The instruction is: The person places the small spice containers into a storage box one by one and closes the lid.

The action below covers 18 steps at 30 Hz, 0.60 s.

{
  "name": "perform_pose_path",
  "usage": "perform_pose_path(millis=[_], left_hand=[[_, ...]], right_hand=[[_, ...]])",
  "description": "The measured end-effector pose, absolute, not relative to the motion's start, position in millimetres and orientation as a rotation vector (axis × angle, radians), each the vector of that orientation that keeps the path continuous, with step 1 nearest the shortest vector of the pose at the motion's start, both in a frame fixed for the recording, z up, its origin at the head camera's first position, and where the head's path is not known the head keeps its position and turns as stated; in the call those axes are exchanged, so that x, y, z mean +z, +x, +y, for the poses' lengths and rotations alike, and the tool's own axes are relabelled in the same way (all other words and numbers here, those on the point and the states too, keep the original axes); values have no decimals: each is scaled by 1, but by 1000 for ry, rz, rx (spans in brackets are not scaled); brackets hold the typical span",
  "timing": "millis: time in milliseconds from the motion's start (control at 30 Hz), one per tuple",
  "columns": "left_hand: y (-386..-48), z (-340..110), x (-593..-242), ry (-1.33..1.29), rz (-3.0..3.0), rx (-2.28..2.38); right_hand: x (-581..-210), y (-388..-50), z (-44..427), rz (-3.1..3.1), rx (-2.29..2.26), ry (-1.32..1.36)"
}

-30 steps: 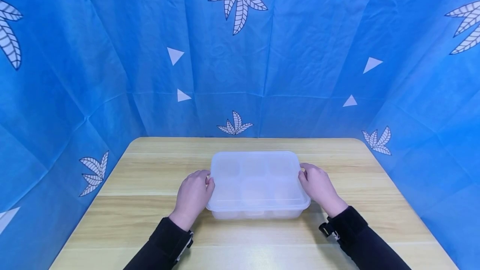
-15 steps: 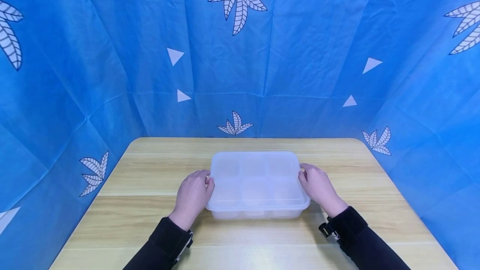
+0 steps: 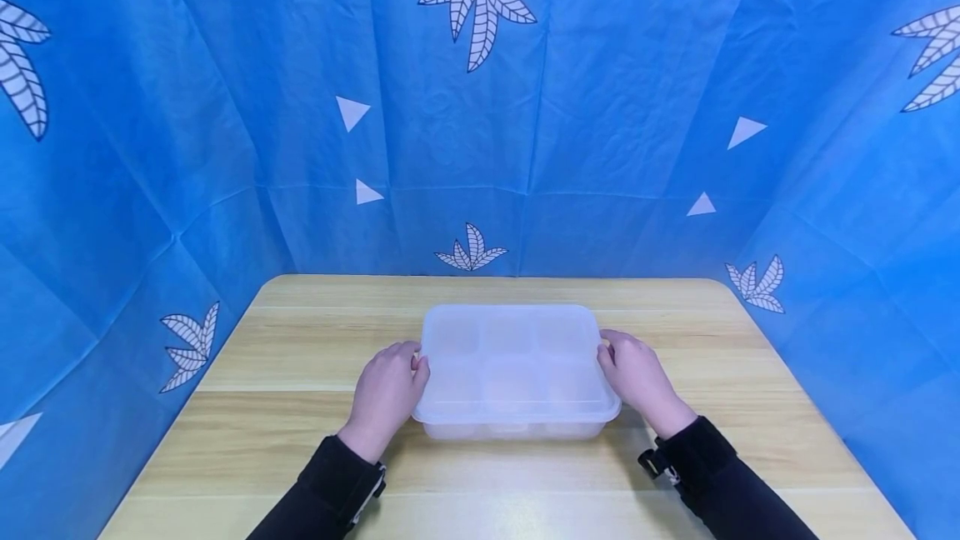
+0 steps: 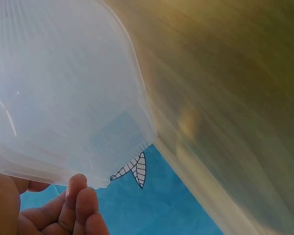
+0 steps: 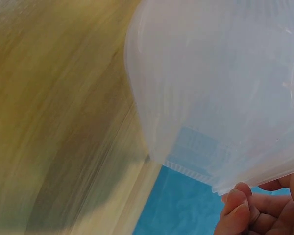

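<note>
A translucent white plastic storage box (image 3: 517, 430) with a frosted lid (image 3: 517, 361) sits on the wooden table, several compartments showing faintly through the lid. At its left side my left hand (image 3: 386, 390) grips the rim, thumb near the lid's edge. My right hand (image 3: 641, 377) holds the opposite rim in the same way. In the left wrist view, curled fingers (image 4: 77, 198) touch the box's edge from below. The right wrist view likewise has fingertips (image 5: 235, 210) against the rim. What lies inside the box cannot be made out.
The light wooden table (image 3: 300, 432) has rounded far corners. Blue cloth (image 3: 600, 107) printed with white leaves and triangles hangs behind it and along both sides. Black straps with small devices circle both wrists.
</note>
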<state>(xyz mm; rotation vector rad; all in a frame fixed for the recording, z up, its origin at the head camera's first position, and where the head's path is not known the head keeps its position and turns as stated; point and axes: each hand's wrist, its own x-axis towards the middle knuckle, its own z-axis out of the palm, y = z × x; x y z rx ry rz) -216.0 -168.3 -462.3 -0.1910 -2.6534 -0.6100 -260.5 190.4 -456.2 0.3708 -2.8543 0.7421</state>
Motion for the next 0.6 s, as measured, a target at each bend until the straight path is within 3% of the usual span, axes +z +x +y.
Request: perform_pose_path(millis=[600], left_hand=[[-225, -174, -462, -178, -2702, -637]], right_hand=[[-452, -264, 189, -2884, 777, 354]])
